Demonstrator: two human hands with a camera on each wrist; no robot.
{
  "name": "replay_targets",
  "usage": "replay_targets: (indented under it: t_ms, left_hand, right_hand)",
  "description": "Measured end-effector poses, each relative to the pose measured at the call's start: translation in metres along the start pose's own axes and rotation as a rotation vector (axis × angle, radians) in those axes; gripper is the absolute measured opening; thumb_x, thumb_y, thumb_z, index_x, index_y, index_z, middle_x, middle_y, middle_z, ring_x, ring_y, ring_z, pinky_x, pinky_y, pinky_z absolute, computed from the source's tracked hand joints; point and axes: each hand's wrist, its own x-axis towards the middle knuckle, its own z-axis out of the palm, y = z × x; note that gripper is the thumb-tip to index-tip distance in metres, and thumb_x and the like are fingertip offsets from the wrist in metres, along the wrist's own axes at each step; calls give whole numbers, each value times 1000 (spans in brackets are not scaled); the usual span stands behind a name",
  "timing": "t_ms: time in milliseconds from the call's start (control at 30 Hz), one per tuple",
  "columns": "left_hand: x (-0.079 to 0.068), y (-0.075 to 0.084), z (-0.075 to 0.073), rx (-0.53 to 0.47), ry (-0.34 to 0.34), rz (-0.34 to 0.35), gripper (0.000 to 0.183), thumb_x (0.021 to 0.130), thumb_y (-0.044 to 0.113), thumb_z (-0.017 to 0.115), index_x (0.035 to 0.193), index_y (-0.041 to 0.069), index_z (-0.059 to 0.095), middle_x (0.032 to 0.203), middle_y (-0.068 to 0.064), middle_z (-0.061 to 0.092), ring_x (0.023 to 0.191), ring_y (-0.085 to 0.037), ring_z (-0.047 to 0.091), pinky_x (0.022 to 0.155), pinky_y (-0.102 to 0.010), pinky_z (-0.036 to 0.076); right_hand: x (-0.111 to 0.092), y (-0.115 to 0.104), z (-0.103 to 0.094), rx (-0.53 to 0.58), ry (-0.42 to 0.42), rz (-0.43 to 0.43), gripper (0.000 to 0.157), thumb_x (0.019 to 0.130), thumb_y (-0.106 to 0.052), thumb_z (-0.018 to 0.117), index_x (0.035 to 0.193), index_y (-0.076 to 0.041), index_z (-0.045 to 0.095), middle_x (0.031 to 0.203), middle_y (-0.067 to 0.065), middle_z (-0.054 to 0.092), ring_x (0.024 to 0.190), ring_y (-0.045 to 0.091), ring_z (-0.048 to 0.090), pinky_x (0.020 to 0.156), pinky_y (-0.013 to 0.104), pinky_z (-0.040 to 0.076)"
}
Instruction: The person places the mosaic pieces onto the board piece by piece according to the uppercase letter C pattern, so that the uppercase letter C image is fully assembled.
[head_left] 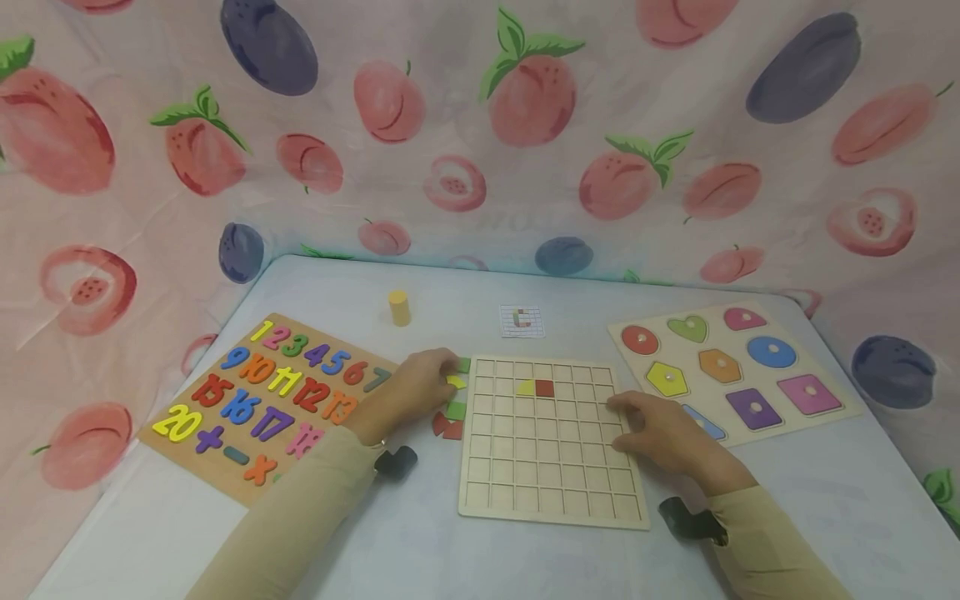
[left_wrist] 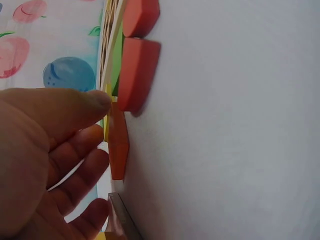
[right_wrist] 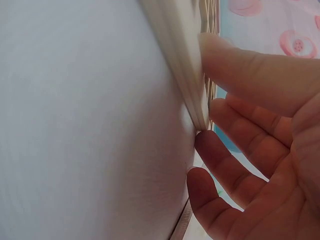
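A wooden grid board [head_left: 555,483] lies on the table, with a yellow piece [head_left: 526,387] and a red square [head_left: 544,388] side by side in its upper cells. My left hand [head_left: 408,387] is at the board's left edge. Its thumb and forefinger pinch a thin yellow piece [left_wrist: 107,120]. Below that hand are a green piece [head_left: 455,410] and red pieces [head_left: 448,427]; an orange piece [left_wrist: 119,142] shows close by in the left wrist view. My right hand [head_left: 663,429] touches the board's right edge with thumb and fingertips, its fingers loosely bent.
To the left lies a number puzzle [head_left: 247,375], partly under the left forearm. A shape puzzle with knobs [head_left: 727,404] sits at the right, behind the right hand. A yellow cylinder [head_left: 400,308] and a small pattern card [head_left: 522,321] are beyond the grid board.
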Motion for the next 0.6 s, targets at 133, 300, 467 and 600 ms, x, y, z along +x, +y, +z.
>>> replay_targets:
  t_ms: [133, 300, 467, 600]
  left_hand:
    - [-1, -3, 0, 22, 29, -11, 41, 88, 12, 69, 128, 3, 62, 124, -9, 65, 114, -23, 58, 101, -42, 45]
    - [-1, -5, -1, 29, 30, -27, 41, 89, 14, 69, 128, 5, 62, 123, -8, 66, 112, -23, 59, 100, -42, 47]
    - [0, -5, -1, 34, 24, -37, 40, 90, 14, 68, 129, 5, 62, 123, -8, 65, 109, -22, 58, 100, -42, 47]
    - [0, -3, -2, 33, 32, -22, 39, 91, 16, 68, 128, 4, 62, 121, -8, 66, 105, -22, 58, 97, -40, 48]
  right_hand:
    - [0, 0, 0, 4, -2, 2, 57, 80, -16, 82, 133, -6, 62, 140, 21, 54, 128, 44, 48, 100, 61, 41]
    - [-1, 0, 0, 2, -2, 4, 57, 80, -16, 82, 132, -7, 62, 140, 20, 55, 126, 43, 50, 100, 61, 42]
    - [0, 0, 0, 1, 0, 0, 57, 79, -17, 82, 132, -7, 62, 139, 20, 56, 125, 42, 51, 99, 61, 43]
    - [1, 1, 0, 8, 3, 7, 56, 80, -15, 81, 132, -7, 62, 139, 19, 56, 124, 41, 51, 100, 60, 42]
